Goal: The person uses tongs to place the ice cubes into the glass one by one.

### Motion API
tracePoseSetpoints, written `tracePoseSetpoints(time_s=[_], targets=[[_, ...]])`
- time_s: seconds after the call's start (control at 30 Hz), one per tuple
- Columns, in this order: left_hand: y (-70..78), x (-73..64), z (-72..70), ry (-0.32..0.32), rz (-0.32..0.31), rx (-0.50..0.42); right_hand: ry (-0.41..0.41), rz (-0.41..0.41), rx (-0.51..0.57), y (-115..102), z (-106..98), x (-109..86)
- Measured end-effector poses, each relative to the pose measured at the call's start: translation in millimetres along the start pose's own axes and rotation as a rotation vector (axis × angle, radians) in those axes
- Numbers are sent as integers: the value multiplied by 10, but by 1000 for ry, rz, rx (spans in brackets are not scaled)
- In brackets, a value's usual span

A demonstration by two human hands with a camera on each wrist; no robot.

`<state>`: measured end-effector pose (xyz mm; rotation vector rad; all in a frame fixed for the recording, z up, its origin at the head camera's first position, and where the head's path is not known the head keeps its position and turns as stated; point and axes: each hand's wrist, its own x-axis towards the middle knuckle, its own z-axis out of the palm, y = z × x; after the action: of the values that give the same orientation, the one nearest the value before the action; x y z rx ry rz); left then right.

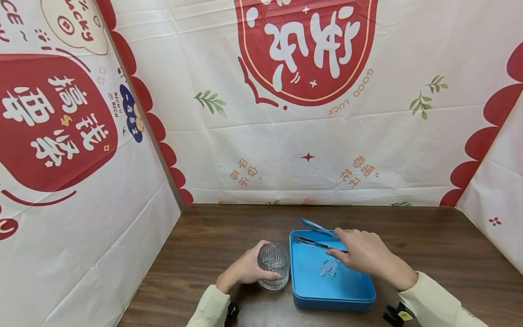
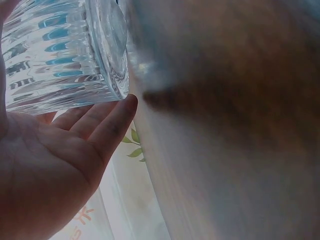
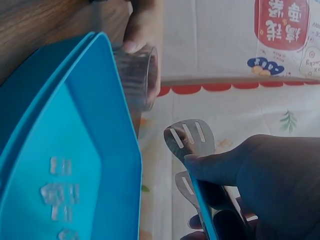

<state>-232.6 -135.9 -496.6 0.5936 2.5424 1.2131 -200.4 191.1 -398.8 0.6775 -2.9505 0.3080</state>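
A clear ribbed drinking glass (image 1: 273,268) stands upright, with my left hand (image 1: 246,269) gripping it from the left, thumb across its near side. The left wrist view shows the glass (image 2: 60,55) close up against the palm and fingers. Whether anything lies inside it is hard to tell. My right hand (image 1: 365,254) holds metal tongs (image 1: 310,242) with slotted heads and blue on the handle. Their arms are spread apart above the back of a blue box (image 1: 333,300), and nothing shows between the heads (image 3: 202,137). Several small clear cubes (image 1: 328,268) lie on the box's floor.
The dark wooden table (image 1: 212,236) carries the box just right of the glass. A printed white cloth (image 1: 286,136) hangs behind the table, and more cloth hangs at both sides. Each wrist wears a black device (image 1: 395,314).
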Motion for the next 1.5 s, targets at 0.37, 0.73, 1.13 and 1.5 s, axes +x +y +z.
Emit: tracePoseSetpoints(time_s=[0.37,0.73,1.13,1.5], targets=[[6,-8,-18,12,19,4,-59,63,-30,183,-37,-56],[-9,1,-3,14,28,7,-120,89,-51,283,-41,-120],[-18,-6,1,15,29,13,-180,138,-161,357,-76,-137],[-15,-4,-6,13,30,19,-177,133,-227,299,-29,-166]])
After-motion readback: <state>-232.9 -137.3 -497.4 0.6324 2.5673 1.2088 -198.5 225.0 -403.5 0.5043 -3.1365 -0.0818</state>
